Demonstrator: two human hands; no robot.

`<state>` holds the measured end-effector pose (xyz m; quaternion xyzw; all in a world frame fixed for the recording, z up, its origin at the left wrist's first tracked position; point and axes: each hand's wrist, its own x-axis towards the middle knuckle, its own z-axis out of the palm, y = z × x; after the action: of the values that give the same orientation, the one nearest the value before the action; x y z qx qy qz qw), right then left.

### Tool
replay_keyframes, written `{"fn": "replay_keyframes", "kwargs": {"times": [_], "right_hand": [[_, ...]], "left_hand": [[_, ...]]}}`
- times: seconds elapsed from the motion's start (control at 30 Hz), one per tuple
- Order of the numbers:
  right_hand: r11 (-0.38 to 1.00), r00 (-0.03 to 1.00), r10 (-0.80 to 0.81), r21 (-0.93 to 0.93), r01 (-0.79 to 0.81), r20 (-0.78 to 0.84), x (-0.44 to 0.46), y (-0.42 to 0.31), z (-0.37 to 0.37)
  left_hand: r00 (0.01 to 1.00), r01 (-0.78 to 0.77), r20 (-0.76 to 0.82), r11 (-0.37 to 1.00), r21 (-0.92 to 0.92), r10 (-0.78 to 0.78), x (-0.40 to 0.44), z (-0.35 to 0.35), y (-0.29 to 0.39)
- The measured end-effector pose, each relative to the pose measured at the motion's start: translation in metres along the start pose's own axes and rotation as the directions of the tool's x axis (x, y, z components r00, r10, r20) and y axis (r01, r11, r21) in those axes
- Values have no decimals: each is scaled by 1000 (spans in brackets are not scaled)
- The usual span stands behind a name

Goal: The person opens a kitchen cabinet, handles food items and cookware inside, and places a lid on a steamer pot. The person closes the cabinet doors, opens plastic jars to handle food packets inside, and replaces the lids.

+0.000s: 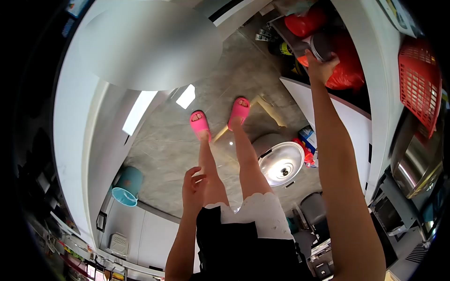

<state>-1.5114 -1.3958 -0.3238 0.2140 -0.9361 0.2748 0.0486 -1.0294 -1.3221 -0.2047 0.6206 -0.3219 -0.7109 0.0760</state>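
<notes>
My right hand [322,68] reaches into an open cabinet at the upper right, its fingers wrapped round a dark cylindrical container [320,46] with a lighter rim. Red plastic bags [347,68] lie beside and behind that container. Below my right forearm is the cabinet's white open door [347,122]. Over my legs, my left hand [194,187] hangs in the air with its fingers loosely bent and apart, and nothing shows in it.
A large metal pot with a lid [281,164] stands on the floor right of my legs. At the left is a blue bucket [127,186]. A red basket [420,79] is at the far right. A blurred round surface [154,44] covers the upper left.
</notes>
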Motion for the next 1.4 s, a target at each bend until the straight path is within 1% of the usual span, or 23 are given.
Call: {"fn": "replay_keyframes", "kwargs": {"times": [0.1, 0.17, 0.23, 0.27, 0.37, 0.43, 0.5, 0.53, 0.6, 0.63, 0.7, 0.77, 0.83, 0.9, 0.97, 1.0, 1.03, 1.1, 1.13, 1.2, 1.23, 1.3, 1.4], "right_hand": [[999, 998, -44, 11, 44, -39, -4, 7, 12], [999, 998, -32, 6, 32, -47, -3, 0, 24], [994, 984, 98, -39, -105, -152, 1, -9, 37], [976, 971, 203, -52, -211, -124, 1, -12, 42], [961, 955, 275, -2, -277, -115, 8, -13, 54], [959, 957, 278, -30, -282, -85, 13, -14, 48], [870, 896, 430, -316, -379, 110, 18, -21, 36], [871, 896, 430, -309, -381, 109, 23, -15, 29], [826, 834, 401, -543, -150, 379, 39, 8, 14], [832, 834, 401, -532, -159, 379, 41, 16, 15], [776, 907, 242, -630, 33, 345, 41, 34, 15], [819, 911, 251, -574, -20, 326, 42, 38, 17], [871, 840, 383, -452, -191, 384, 32, 16, 5], [868, 813, 421, -439, -233, 401, 24, 9, -3], [915, 923, 237, -388, -107, 304, 15, 17, -8], [916, 923, 250, -380, -127, 293, 9, 17, -17], [961, 939, 128, -276, -37, 318, 1, 18, -29], [993, 925, -77, -59, 107, 372, -22, 5, -63], [987, 899, -161, 53, 153, 407, -34, -10, -90], [965, 866, -234, 211, 153, 442, -53, -46, -148], [931, 885, -316, 289, 222, 341, -57, -56, -175], [883, 894, -389, 365, 294, 221, -56, -76, -225], [895, 958, -274, 388, 221, 86, -39, -85, -280]], "left_hand": [[999, -37, -14, 999, -2, 37, 8, -2, -12], [1000, 29, 5, 1000, 3, -29, 8, -3, -12], [1000, -8, -14, 999, -46, 8, 13, -7, -23], [1000, 20, -10, 999, -32, -20, 13, -8, -21], [999, 36, -25, 999, 18, -36, 18, -7, -20], [999, 36, 6, 996, -86, -36, 19, -9, -23], [999, 47, 13, 997, -61, -46, 21, -7, -21], [998, 60, 20, 997, -40, -59, 22, -6, -20], [999, 37, 37, 998, -44, -35, 22, -6, -18], [998, 23, 55, 998, -52, -20, 24, -6, -17], [998, 18, 55, 999, -35, -16, 26, -6, -6], [990, -112, 92, 993, 49, 107, 26, -5, 15], [973, -220, 98, 969, 112, 210, 23, -2, 45], [949, -314, 94, 933, 175, 302, 15, 1, 76], [873, -487, 115, 835, 257, 473, 7, 5, 110], [812, -580, 97, 777, 246, 575, 4, 10, 125], [803, -593, 115, 764, 255, 585, 1, 12, 139], [577, -763, 168, 454, 461, 799, -7, 14, 167], [501, -789, 140, 384, 479, 854, -11, 21, 183], [362, -766, 182, 181, 617, 914, -14, 25, 210], [321, -715, 212, 89, 694, 923, -16, 28, 225], [358, -620, 232, 45, 783, 904, -16, 34, 246], [550, -499, 238, 86, 862, 801, -3, 31, 248]]}}
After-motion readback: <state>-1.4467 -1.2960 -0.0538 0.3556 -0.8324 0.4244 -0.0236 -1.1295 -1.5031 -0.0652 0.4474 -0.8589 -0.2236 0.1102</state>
